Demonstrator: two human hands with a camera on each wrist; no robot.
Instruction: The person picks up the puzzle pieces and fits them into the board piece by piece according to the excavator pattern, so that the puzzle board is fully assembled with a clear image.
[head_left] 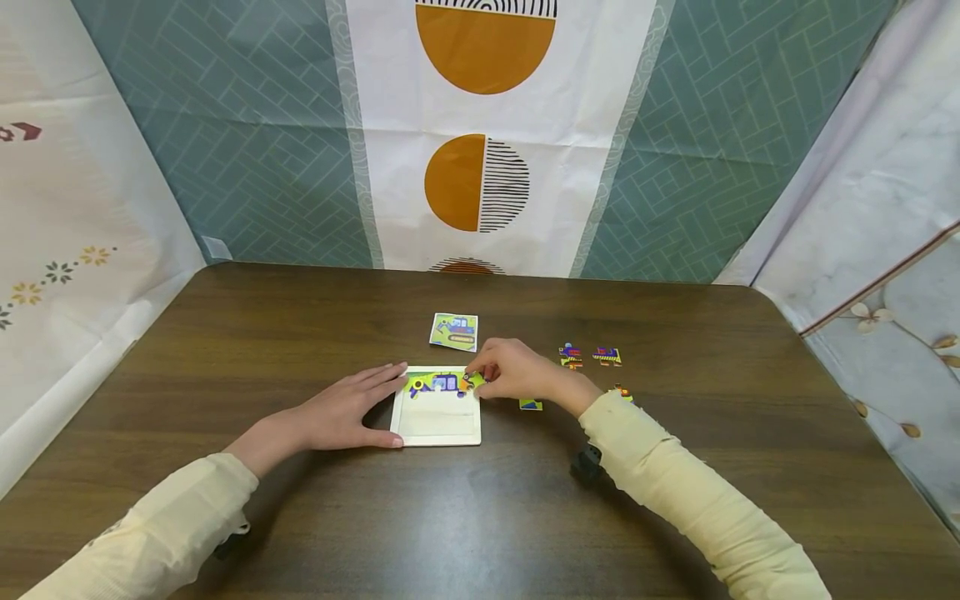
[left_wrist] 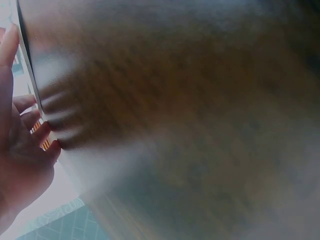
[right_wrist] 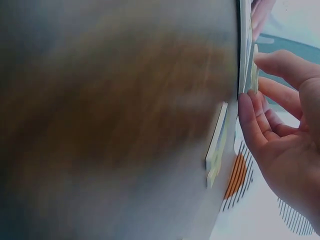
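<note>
A white puzzle frame lies on the brown table, with several colourful jigsaw pieces joined along its upper edge. My left hand rests on the frame's left side, fingers extended at the top corner and thumb at the bottom one. At the upper right corner, my right hand pinches a jigsaw piece between thumb and index finger. In the right wrist view this piece stands edge-on just over the frame's rim. The hand hides part of it in the head view.
Behind the frame lies a picture card of a digger. Loose puzzle pieces lie to the right, another piece beside the right wrist, and one more partly behind the sleeve. A patterned curtain hangs behind the table.
</note>
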